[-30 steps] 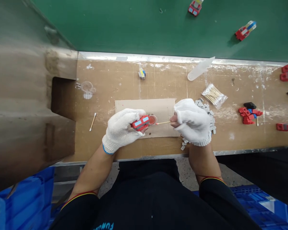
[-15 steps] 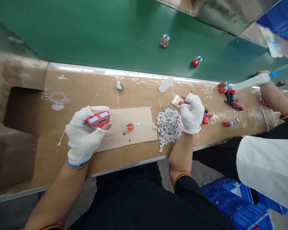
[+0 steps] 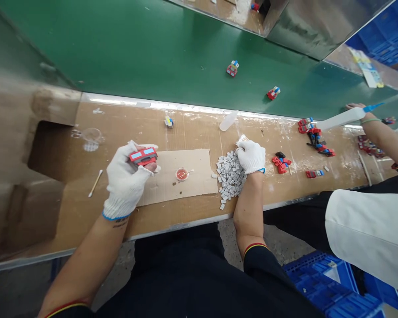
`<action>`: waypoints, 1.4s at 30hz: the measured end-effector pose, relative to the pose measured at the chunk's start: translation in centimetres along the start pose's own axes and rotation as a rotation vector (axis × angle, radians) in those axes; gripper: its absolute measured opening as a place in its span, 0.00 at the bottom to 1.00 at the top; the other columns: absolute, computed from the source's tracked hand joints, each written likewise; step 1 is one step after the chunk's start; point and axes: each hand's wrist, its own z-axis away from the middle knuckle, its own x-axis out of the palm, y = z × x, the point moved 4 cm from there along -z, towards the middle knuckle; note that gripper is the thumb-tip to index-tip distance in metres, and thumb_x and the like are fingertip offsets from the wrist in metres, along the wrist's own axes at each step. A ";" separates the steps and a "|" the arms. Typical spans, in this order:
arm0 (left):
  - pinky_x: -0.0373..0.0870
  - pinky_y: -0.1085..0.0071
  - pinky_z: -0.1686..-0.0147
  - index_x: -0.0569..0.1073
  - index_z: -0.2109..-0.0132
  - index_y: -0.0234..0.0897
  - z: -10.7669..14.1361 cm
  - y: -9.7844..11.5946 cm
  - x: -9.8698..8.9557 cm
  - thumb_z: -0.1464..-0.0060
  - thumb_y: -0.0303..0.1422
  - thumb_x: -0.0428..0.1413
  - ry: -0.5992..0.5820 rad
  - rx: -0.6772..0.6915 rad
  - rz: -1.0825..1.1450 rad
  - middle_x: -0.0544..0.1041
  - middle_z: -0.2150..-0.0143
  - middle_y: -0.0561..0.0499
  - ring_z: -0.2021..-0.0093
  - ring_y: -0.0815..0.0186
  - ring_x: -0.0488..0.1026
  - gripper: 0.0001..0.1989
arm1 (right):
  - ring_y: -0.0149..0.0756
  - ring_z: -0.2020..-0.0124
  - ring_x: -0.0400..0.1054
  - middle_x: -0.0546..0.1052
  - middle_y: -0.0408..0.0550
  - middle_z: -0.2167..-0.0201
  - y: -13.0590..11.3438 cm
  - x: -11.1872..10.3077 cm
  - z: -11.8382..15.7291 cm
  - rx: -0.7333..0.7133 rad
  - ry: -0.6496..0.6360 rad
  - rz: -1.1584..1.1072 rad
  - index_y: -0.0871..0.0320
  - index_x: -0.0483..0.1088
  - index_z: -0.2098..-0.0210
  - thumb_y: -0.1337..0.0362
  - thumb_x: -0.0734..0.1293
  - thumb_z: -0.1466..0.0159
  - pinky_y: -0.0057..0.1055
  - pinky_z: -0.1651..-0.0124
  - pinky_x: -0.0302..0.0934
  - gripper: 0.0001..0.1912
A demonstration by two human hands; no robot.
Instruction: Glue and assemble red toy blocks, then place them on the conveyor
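My left hand (image 3: pixel 124 181), in a white knit glove, is closed around a red and grey toy vehicle part (image 3: pixel 143 156) with light-blue windows, held above the bench. My right hand (image 3: pixel 251 157), gloved too, is at the upper right edge of a pile of small grey plastic pieces (image 3: pixel 230 176). Its fingers are bent together; what is between them is hidden. Just beyond those fingers lies a bundle of cotton swabs (image 3: pixel 242 138), partly covered by the hand. Between my hands, a small dish of red liquid (image 3: pixel 181 175) with a swab leaning in it sits on a cardboard sheet (image 3: pixel 199 187).
A loose swab (image 3: pixel 95 183) lies left; a translucent bottle (image 3: pixel 228 121) and a small toy piece (image 3: pixel 169 122) lie farther back. Red toy parts (image 3: pixel 281 163) are at right. Two toys rest on the green surface (image 3: pixel 172 62). A co-worker's hand (image 3: pixel 356 107) is near a white bottle (image 3: pixel 343 118).
My right hand has moved left and down from beside the swab bundle to the edge of the grey pile. My left hand has shifted slightly right, still holding the red part.
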 end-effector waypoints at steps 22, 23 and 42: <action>0.92 0.64 0.58 0.81 0.46 0.36 0.0 2.9 2.1 0.47 0.33 0.75 -0.164 -0.366 0.370 0.86 0.54 0.49 0.63 0.66 0.83 0.23 | 0.49 0.55 0.80 0.86 0.51 0.63 0.5 -0.1 0.5 -0.116 0.228 -0.645 0.53 0.81 0.64 0.56 0.67 0.41 0.48 0.39 0.75 0.13; 0.92 0.63 0.57 0.81 0.45 0.36 0.0 3.1 2.1 0.47 0.33 0.76 -0.178 -0.351 0.369 0.86 0.52 0.48 0.63 0.66 0.84 0.24 | 0.47 0.56 0.79 0.85 0.50 0.63 0.3 -0.6 1.4 -0.125 0.274 -0.708 0.54 0.82 0.63 0.55 0.67 0.40 0.48 0.41 0.76 0.14; 0.91 0.58 0.36 0.79 0.27 0.41 10.1 6.9 2.8 0.32 0.30 0.68 -0.356 -0.284 0.255 0.87 0.33 0.40 0.37 0.50 0.90 0.29 | 0.34 0.69 0.79 0.83 0.41 0.72 -12.1 1.8 21.1 0.029 -0.132 -1.715 0.49 0.84 0.68 0.46 0.91 0.43 0.28 0.68 0.74 0.20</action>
